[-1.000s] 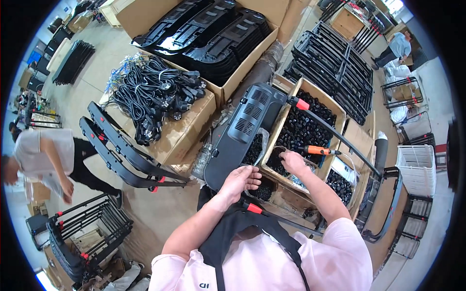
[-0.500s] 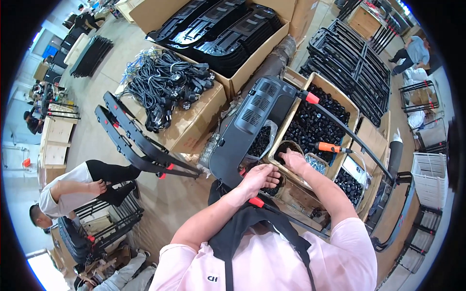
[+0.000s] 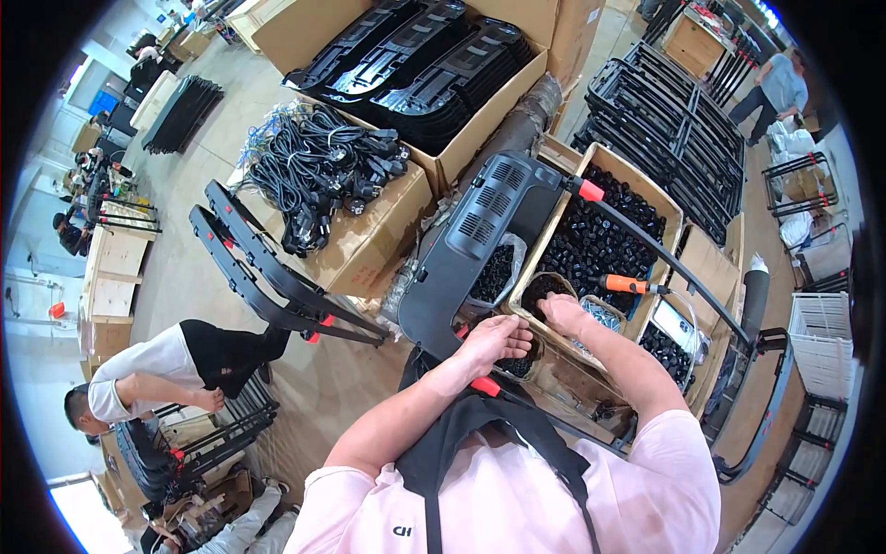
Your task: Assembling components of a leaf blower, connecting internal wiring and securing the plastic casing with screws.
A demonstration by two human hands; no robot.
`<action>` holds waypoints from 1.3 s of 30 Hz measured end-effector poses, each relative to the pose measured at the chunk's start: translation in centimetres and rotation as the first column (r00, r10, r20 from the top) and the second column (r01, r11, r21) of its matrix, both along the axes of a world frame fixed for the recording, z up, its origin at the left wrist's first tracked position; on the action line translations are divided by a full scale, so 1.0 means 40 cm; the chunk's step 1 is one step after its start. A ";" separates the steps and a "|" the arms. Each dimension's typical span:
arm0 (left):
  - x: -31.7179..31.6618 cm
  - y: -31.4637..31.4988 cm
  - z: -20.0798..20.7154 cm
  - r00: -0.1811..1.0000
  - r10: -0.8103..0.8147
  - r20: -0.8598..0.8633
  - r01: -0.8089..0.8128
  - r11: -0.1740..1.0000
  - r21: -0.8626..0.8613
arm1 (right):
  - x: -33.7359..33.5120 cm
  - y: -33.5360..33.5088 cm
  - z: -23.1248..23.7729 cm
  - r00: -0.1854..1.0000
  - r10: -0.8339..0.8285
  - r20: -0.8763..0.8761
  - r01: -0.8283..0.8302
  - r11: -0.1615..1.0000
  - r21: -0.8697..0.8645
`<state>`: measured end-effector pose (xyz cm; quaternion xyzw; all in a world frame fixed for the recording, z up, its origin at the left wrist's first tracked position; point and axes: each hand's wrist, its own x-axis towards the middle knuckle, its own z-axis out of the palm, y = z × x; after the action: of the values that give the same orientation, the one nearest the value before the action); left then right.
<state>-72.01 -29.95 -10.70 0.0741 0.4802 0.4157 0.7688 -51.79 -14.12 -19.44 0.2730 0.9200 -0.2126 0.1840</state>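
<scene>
My right hand (image 3: 565, 314) reaches into a small round tub (image 3: 539, 282) of dark little parts, its fingers bent together and the tips hidden from view. Close by on the left, my left hand (image 3: 501, 339) is held with curled fingers; whatever lies in them, if anything, cannot be made out. It hovers over the near end of a black plastic cover with vent slots (image 3: 434, 286), beside another container of small dark parts (image 3: 517, 363). Silvery screws (image 3: 602, 316) fill a tub just right of my right hand.
Black caps (image 3: 604, 226) fill a large box, with an orange-handled screwdriver (image 3: 626, 283) across it. A black tube frame (image 3: 688, 270) with red ends spans the bench. Bundled power cables (image 3: 323, 171) lie on a carton at left. Another person (image 3: 152, 369) bends at far left.
My right hand has shifted slightly within the tub. My left hand stays nearly in place. The whole view has moved a little, and the person at left has shifted slightly.
</scene>
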 end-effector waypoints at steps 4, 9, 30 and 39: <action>-0.007 0.010 -0.009 0.998 0.050 0.038 -0.050 0.999 0.002 | 0.024 0.021 0.012 0.953 -0.185 -0.241 0.184 0.983 -0.027; 0.029 0.067 -0.023 0.980 0.167 0.112 -0.169 0.986 0.011 | 0.060 0.036 0.041 0.833 -0.464 -0.303 0.418 0.885 -0.206; 0.101 0.119 -0.048 0.937 0.166 0.309 -0.184 0.982 0.030 | 0.328 0.077 -0.060 -0.508 -0.860 0.055 0.406 -0.295 -0.865; 0.045 0.065 -0.033 0.966 0.059 0.253 -0.092 0.989 0.119 | 0.225 0.162 -0.169 -0.594 -0.705 -0.389 0.602 -0.068 -0.796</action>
<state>-70.20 -27.36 -12.01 0.0530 0.3546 0.4811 0.8000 -42.79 -7.65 -26.20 0.6743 0.2972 -0.4160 -0.5328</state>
